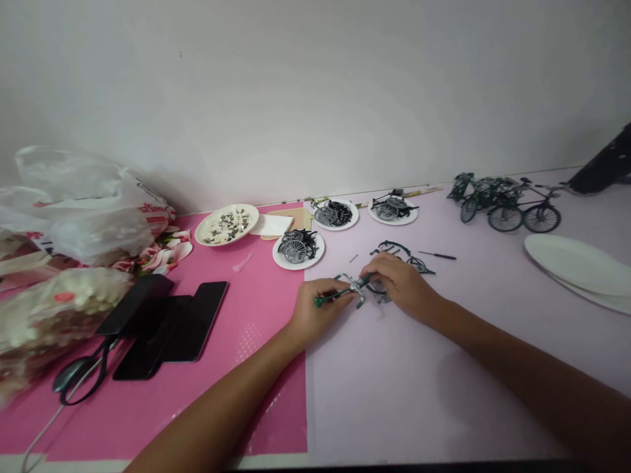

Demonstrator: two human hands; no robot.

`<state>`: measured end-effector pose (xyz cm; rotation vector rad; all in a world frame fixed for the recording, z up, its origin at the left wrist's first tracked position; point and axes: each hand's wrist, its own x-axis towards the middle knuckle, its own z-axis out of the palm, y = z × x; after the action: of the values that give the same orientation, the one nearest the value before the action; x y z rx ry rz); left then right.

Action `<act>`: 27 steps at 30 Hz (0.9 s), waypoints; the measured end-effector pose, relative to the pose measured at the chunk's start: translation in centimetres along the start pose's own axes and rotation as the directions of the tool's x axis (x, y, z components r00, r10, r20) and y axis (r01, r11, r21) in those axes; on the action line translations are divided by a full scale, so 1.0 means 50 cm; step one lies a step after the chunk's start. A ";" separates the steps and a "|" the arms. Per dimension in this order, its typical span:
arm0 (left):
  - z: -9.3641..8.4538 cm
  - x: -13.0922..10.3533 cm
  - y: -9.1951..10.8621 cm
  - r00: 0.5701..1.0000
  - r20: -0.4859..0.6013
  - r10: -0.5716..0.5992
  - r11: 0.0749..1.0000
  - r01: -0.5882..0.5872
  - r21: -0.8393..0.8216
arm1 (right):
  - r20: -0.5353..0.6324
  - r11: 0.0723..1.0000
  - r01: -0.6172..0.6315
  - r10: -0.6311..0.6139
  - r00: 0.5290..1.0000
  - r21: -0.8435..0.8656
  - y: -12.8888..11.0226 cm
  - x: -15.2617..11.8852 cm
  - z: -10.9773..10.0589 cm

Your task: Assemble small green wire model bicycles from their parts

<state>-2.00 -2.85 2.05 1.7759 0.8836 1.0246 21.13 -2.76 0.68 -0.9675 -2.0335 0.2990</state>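
Note:
Between my two hands is a small green and silver model bicycle frame [355, 285] with handlebars. My left hand [319, 309] is closed around its left part, a dark green end sticking out past the fingers. My right hand [398, 279] pinches the other side from above; its fingertips are partly hidden. Below the right fingers a small wheel [378, 287] shows in part. Just beyond that hand lie loose curved bicycle parts [419, 263]. A thin screwdriver [438, 255] rests to their right, and a small pin [353, 258] lies to their left.
Small plates [299, 265] hold wheels and black parts. A bowl [200, 233] contains tiny pieces. Assembled model bicycles [507, 203] stand at the back right, near stacked white plates [576, 263]. On the left are black phones [197, 322], a cable and plastic bags [89, 203].

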 end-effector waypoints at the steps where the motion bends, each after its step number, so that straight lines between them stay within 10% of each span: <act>1: 0.000 0.000 0.001 1.000 0.001 -0.001 1.000 0.001 0.002 | 0.002 1.000 -0.006 0.006 1.000 -0.002 0.000 0.000 0.000; 27: -0.006 0.002 -0.010 0.999 0.029 0.035 0.997 -0.037 0.072 | 0.039 0.941 0.184 -0.180 0.983 -0.284 -0.026 0.012 -0.014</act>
<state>-2.32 -2.47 1.68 1.8680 0.8850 0.9998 20.79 -3.30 2.12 -0.9403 -2.1990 -0.0933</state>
